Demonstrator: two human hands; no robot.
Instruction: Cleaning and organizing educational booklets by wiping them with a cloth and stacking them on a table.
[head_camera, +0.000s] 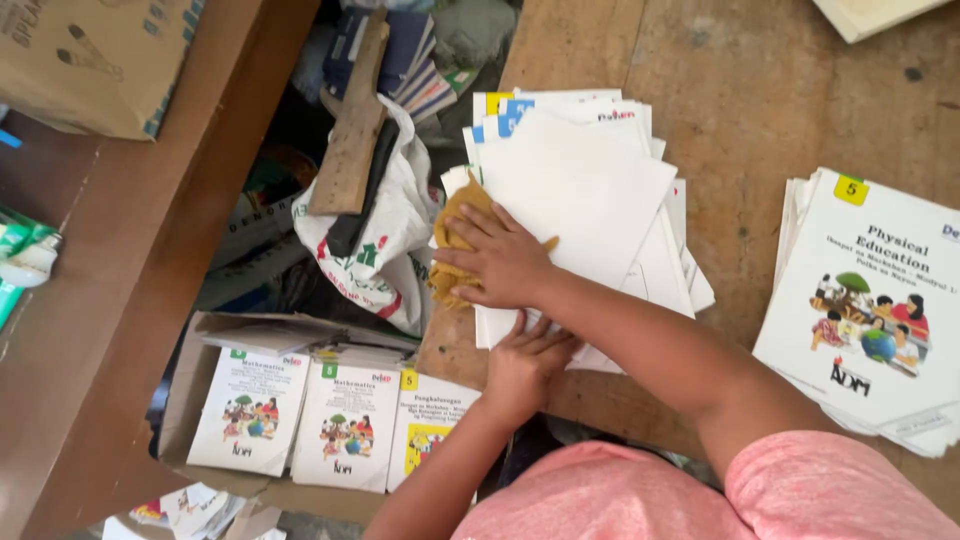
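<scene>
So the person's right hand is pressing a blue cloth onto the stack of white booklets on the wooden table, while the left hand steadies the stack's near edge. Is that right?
Not quite: the cloth is mustard yellow, not blue, as the head view shows. The rest holds: the right hand presses it onto the stack of white booklets on the wooden table, and the left hand steadies the near edge.
</scene>
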